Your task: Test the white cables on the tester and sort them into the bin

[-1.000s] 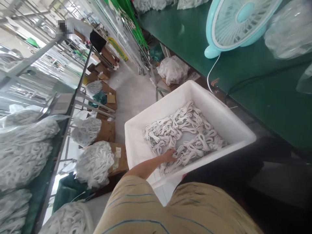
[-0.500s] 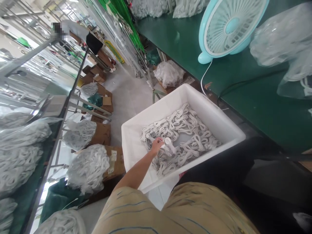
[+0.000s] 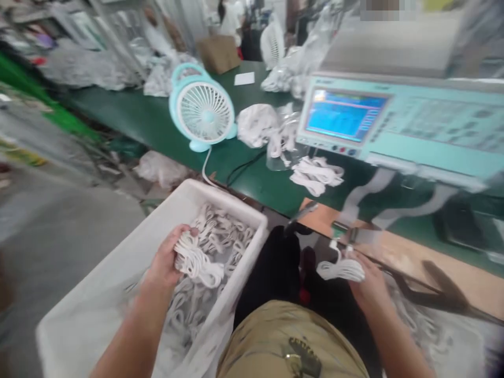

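Note:
Over a white plastic bin (image 3: 90,286), my left hand (image 3: 167,257) is closed around coiled white cables (image 3: 197,260). More coiled cables (image 3: 220,223) lie inside the bin beneath it. On the other side of my lap, my right hand (image 3: 366,275) grips a coiled white cable (image 3: 342,269). The ends of that cable point up to small connector sockets (image 3: 343,231) at the bench edge; whether they are plugged in I cannot tell. A tester with a blue screen (image 3: 342,116) stands behind, grey ribbon cables running from it toward the sockets.
A light-blue fan (image 3: 207,113) stands on the green bench (image 3: 252,176), its cord hanging over the edge. Loose white cables (image 3: 317,174) and bagged ones lie near the tester. A dark phone-like object (image 3: 468,226) is at the right. Another container with cables sits at lower right.
My view has swung right from the bin and aisle to the bench and tester. My left hand has lifted coiled cables out of the pile. My right hand has come into view with a cable.

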Available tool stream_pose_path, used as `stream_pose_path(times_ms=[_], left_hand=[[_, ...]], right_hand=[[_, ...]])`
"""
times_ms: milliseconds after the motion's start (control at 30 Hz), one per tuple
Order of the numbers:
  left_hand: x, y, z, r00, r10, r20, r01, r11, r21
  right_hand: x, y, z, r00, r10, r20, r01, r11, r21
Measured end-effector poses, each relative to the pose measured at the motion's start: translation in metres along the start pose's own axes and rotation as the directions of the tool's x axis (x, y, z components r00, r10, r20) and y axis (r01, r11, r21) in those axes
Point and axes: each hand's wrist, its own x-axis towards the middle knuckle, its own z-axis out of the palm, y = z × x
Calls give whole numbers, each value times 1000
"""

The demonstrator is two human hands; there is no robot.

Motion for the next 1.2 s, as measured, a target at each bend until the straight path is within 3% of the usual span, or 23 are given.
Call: stream_pose_path(times_ms=[100, 233, 300, 367, 433, 533, 600, 667, 733, 800, 833, 1000, 1033, 1067, 1100, 1133, 1200], left_hand=[[-27, -21, 82, 940, -138, 313, 64, 970, 236], [-50, -82, 184, 751, -350, 560, 20, 859, 511], [-48, -107, 218, 681, -386, 623, -13, 843, 537], [-44, -121, 240, 647, -391, 654, -27, 846, 532], [-44, -126, 250, 652, -389, 651, -29, 845, 535], [-49, -129, 253, 720, -353, 598, -68, 821, 567], [-54, -132, 252, 739, -340, 581, -98, 799, 593], [-60, -138, 252, 700, -393, 596, -89, 781, 618], [-69, -144, 251, 617, -490, 616, -54, 755, 654], [-81, -149, 250, 547, -567, 616, -34, 720, 693], [-86, -151, 251, 541, -582, 607, -30, 708, 705], [-94, -159, 256, 585, -595, 551, 77, 717, 693], [-92, -160, 257, 584, -608, 537, 115, 717, 687], [-91, -162, 257, 581, -622, 525, 147, 714, 684], [-89, -164, 257, 579, -632, 515, 171, 712, 682], [-89, -166, 257, 576, -638, 511, 185, 710, 679], [-90, -169, 258, 571, -638, 517, 195, 717, 669]], right_hand=[[0, 3, 1, 991, 129, -24, -118, 955, 272], [0, 3, 8, 984, 174, 42, -174, 871, 459], [0, 1, 9, 986, 156, 51, -161, 858, 488], [0, -1, 10, 990, 137, 40, -138, 858, 494], [-2, -3, 12, 992, 123, 4, -109, 867, 486], [-4, -2, 17, 989, 125, -78, -73, 875, 479], [-4, 3, 19, 983, 136, -123, -62, 878, 475], [-7, 8, 18, 980, 136, -147, -55, 887, 458], [-15, 13, 11, 980, 143, -140, -78, 916, 394], [-31, 15, -8, 968, 194, -157, -148, 953, 265], [-40, 15, -24, 956, 229, -184, -193, 961, 196], [-76, 37, -145, 881, 311, -358, -331, 944, 4], [-79, 46, -165, 862, 305, -406, -363, 929, -72], [-82, 55, -180, 830, 229, -509, -416, 861, -291], [-86, 62, -187, 815, 126, -565, -425, 793, -436], [-90, 65, -187, 843, 64, -533, -389, 757, -525], [-97, 61, -169, 944, -1, -330, -201, 793, -575]])
